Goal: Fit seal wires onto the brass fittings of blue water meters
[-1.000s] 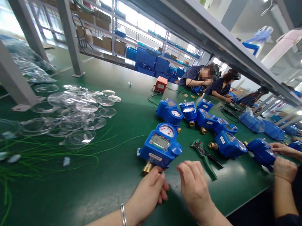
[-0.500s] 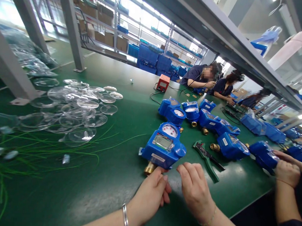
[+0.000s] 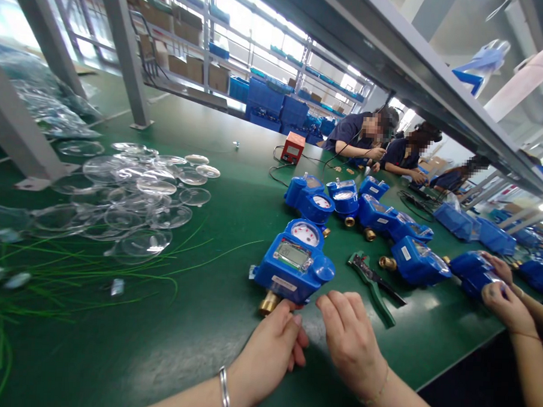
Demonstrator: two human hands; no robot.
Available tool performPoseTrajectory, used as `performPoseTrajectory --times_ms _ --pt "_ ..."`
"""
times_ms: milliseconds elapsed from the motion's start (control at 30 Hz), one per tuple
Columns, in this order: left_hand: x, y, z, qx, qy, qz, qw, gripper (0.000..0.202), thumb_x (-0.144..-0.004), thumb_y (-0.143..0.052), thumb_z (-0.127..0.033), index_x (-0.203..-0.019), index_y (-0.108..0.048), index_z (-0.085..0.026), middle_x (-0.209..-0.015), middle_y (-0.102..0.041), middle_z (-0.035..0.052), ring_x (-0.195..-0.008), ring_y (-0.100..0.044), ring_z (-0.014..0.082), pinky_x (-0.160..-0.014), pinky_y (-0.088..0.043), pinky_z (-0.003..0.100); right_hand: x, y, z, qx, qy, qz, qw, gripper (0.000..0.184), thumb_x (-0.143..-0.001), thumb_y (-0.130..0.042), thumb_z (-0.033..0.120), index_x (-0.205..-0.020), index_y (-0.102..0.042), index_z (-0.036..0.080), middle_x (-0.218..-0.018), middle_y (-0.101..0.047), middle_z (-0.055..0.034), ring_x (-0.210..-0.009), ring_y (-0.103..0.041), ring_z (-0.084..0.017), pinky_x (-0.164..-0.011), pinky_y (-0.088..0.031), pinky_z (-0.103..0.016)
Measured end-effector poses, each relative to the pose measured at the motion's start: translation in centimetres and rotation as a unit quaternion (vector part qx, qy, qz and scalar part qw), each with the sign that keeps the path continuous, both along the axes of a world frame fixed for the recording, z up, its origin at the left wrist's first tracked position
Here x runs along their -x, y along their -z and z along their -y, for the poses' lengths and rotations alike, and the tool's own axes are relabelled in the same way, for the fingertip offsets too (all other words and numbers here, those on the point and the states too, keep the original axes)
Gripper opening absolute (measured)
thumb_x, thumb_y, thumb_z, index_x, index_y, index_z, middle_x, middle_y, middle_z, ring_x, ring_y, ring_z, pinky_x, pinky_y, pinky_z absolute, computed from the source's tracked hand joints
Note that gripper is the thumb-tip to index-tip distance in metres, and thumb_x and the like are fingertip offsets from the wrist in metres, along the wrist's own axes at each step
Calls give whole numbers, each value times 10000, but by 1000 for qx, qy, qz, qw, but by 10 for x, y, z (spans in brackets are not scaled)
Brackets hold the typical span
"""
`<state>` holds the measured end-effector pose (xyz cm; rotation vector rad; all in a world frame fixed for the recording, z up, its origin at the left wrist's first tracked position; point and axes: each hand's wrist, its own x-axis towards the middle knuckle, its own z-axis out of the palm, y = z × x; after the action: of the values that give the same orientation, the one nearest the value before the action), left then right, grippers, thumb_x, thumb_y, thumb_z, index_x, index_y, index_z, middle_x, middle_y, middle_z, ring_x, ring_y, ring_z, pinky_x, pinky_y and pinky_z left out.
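A blue water meter (image 3: 294, 263) with a white dial, a small display and a brass fitting (image 3: 268, 302) stands on the green table (image 3: 166, 337) right in front of me. My left hand (image 3: 269, 347) lies just below the brass fitting, thumb pressed against curled fingers. My right hand (image 3: 350, 342) sits beside it to the right, fingers bent and close together, near the meter's front edge. I see nothing in either hand; anything pinched is too small to tell. A green-handled pliers tool (image 3: 373, 286) lies to the right of the meter.
Several more blue meters (image 3: 374, 217) stand behind and to the right. Clear plastic lenses (image 3: 137, 191) and thin green wires (image 3: 83, 273) cover the left side. A co-worker's hands (image 3: 504, 297) handle a meter at the right edge. A red box (image 3: 293, 149) stands farther back, near other seated people.
My hands have barely shifted beside the meter's front. The co-worker's hands at the right moved up onto their blue meter. The camera turned slightly.
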<state>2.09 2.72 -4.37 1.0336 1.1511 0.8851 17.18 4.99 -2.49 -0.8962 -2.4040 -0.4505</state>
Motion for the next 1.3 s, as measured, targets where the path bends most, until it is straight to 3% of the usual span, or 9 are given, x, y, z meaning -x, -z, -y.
performPoseTrajectory --times_ms 300,533,667,833,900,1000,1067,1200,1300 --pt "-1 6 -1 -1 -7 7 1000 158 -895 -336 -307 -925 -418 -176 -690 -554 -14 -477 -507 86 -421 -341 186 3 2 -2 19 -22 -3 1000 241 -885 -393 64 -1052 -564 32 -934 -558 -156 -817 -427 -240 -719 -430 -395" --pt "-5 6 -3 17 -1 1 1000 141 -891 -318 -272 -913 -420 -178 -662 -548 -20 -458 -501 74 -415 -329 165 10 21 -5 110 -18 -123 986 165 -896 -445 115 -971 -590 140 -872 -588 -87 -786 -481 -193 -698 -447 -328" --pt "-10 2 -3 26 -17 -62 998 213 -891 -300 -321 -811 -442 -183 -621 -523 -24 -414 -470 73 -377 -291 159 13 25 -4 180 -12 -180 967 164 -896 -444 125 -937 -591 184 -843 -606 -53 -766 -541 -162 -689 -468 -283" --pt "8 -10 4 8 19 -169 985 229 -840 -379 -299 -660 -479 -201 -486 -499 -16 -338 -456 123 -360 -266 202 -7 20 2 310 19 -239 920 291 -847 -485 141 -1130 -518 202 -780 -598 -4 -677 -574 -134 -645 -482 -251" --pt "21 -20 9 -76 58 -310 946 192 -787 -455 -239 -624 -545 -196 -501 -547 28 -409 -526 170 -417 -317 241 -24 18 5 349 38 -234 907 338 -829 -506 154 -1162 -507 208 -753 -595 6 -672 -570 -141 -656 -478 -266" --pt "35 -38 17 -182 161 -525 816 221 -718 -449 -100 -713 -654 -181 -598 -647 117 -542 -616 272 -516 -409 349 -49 17 11 392 64 -234 887 320 -812 -536 178 -1130 -536 212 -771 -599 -4 -727 -571 -161 -708 -462 -299" --pt "37 -51 21 -202 225 -571 763 291 -700 -427 -60 -803 -684 -149 -711 -681 168 -611 -634 315 -569 -452 422 -56 19 16 437 77 -269 855 255 -820 -546 215 -1074 -563 206 -775 -591 -10 -736 -567 -165 -709 -454 -301" --pt "33 -70 23 -327 267 -543 726 238 -698 -494 -101 -790 -710 -140 -1024 -644 203 -996 -562 353 -874 -417 500 -43 22 23 514 78 -409 750 166 -857 -519 309 -955 -572 186 -801 -573 -16 -682 -561 -146 -629 -456 -269" --pt "32 -77 21 -404 257 -459 748 217 -681 -518 -111 -757 -711 -176 -1079 -634 131 -1092 -491 298 -1039 -282 455 -23 20 19 481 68 -449 750 176 -869 -502 318 -961 -570 184 -730 -535 10 -590 -514 -115 -563 -424 -238"
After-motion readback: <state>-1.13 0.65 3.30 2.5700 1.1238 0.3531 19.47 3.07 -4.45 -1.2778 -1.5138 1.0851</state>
